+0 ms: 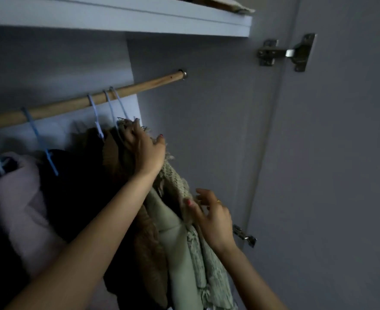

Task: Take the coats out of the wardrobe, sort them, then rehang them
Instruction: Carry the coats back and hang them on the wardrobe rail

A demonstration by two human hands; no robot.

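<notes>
**Reaching for the last hanger on the rail**

Standing at an open wardrobe, a person works both bare hands into the garments bunched at the right end of the wooden rail (84, 103). The left hand (143, 148) is up at the neck of a pale knitted garment (175, 177), fingers curled over its fringed collar just under the hook of a light blue hanger (119, 104), thumb spread to the right. The right hand (211, 217) sits lower, its thumb pressed against the knit's edge while the fingers hover loosely spread; whether they have any real hold of the cloth cannot be told. Beside the knit hang a sage-green coat (173, 231) and a brown fuzzy coat (115, 151). Further left along the rail hang a dark garment (72, 186) and a pink padded coat (21, 198), each on its own blue hanger.

To lift this one out cleanly, the upper hand probably needs to shift from collar to hanger hook, raise it clear of the rail, and come forward, while the lower hand gathers the loose body so the fringe does not snag the neighbouring hook. The two rightmost hooks sit very close together, so it looks easy to drag the wrong one along. The side panel (207, 130) close by leaves little room to swing rightward.
</notes>
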